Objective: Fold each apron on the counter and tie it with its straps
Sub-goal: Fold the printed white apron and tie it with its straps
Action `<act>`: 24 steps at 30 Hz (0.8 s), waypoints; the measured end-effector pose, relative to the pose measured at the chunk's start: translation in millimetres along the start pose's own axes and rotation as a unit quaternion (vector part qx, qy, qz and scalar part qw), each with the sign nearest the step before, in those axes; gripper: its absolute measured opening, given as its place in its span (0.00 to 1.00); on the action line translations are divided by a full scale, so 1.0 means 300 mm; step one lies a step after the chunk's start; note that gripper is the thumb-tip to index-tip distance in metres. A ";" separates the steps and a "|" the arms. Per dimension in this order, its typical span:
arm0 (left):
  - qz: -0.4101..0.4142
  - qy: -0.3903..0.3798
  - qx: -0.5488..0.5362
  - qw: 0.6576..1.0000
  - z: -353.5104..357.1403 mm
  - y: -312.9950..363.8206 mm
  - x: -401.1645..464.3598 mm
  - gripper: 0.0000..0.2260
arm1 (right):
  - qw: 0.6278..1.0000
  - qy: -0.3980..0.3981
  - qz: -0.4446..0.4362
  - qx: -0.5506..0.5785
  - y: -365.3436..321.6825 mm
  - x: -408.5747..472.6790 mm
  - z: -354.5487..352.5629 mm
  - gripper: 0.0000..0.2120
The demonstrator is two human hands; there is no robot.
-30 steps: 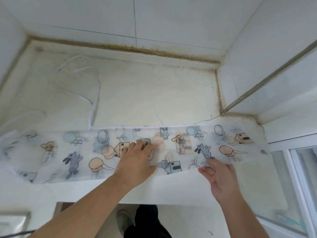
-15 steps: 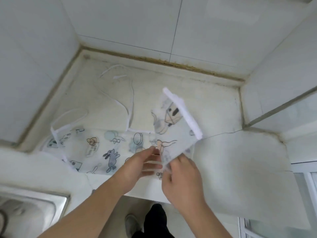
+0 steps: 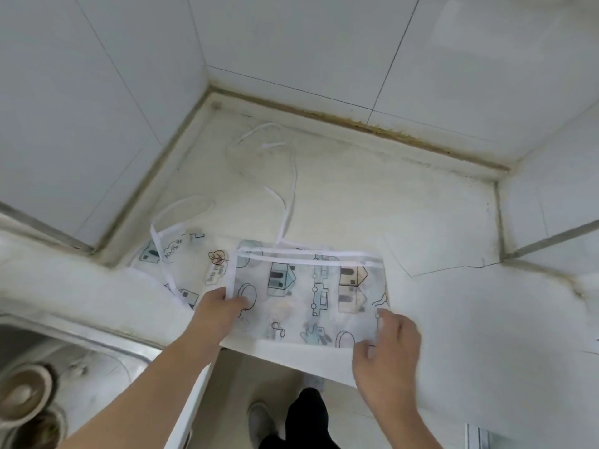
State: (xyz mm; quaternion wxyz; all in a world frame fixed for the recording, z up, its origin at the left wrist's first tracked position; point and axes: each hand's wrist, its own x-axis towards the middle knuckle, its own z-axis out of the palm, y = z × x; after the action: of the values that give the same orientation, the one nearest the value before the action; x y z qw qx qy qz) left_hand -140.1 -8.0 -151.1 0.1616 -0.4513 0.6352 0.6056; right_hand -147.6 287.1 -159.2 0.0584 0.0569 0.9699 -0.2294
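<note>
Translucent cartoon-print apron [image 3: 301, 293] lies folded at the counter's [image 3: 372, 205] front edge

The scene is bright and evenly lit by soft, diffuse light, with no hard shadows on the pale surface [image 3: 372, 202]. The white wall tiles [image 3: 97, 108] are close to washed out and carry a faint sheen. Wide-angle distortion bends the grout lines and the surface edges toward the frame borders. The right hand [image 3: 387, 354] is smeared by motion blur, while the left hand [image 3: 217, 311] is sharper. The sink [image 3: 81, 358] at lower left sits in dimmer light and looks soft.
</note>
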 end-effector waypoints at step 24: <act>0.092 0.210 0.089 0.969 0.061 0.087 0.018 0.03 | 0.960 -0.038 0.272 0.060 0.332 0.193 -0.223 0.12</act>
State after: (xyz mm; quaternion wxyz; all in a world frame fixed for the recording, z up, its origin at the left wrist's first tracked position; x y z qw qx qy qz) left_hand -169.2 2.9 -142.6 0.0074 -0.4915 0.7450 0.4510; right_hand -197.0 410.6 -151.5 0.1517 0.3131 0.8994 -0.2646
